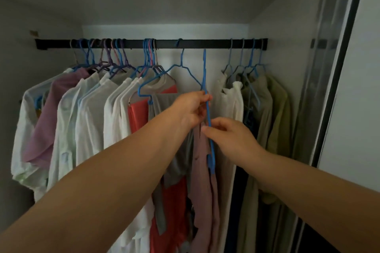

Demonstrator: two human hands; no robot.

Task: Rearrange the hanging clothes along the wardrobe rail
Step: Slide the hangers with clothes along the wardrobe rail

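Blue hanger (pixel 207 113): held edge-on below the black rail (pixel 152 43), its hook off the rail, a dusty-pink garment (pixel 202 170) hanging from it. Left hand (pixel 192 109): fingers pinched on the hanger's upper part. Right hand (pixel 230 137): fingers pinched on the hanger lower down. Second blue hanger (pixel 174 68): hooked on the rail just left, carrying a grey garment (pixel 162 107). White shirts (pixel 88 113), a lilac top (pixel 51 109) and an orange piece (pixel 136 113) crowded the rail's left; olive and beige clothes (pixel 271 113) hung at its right end. No writing legible. White back wall (pixel 211 33); sliding door frame (pixel 341 63) at right.
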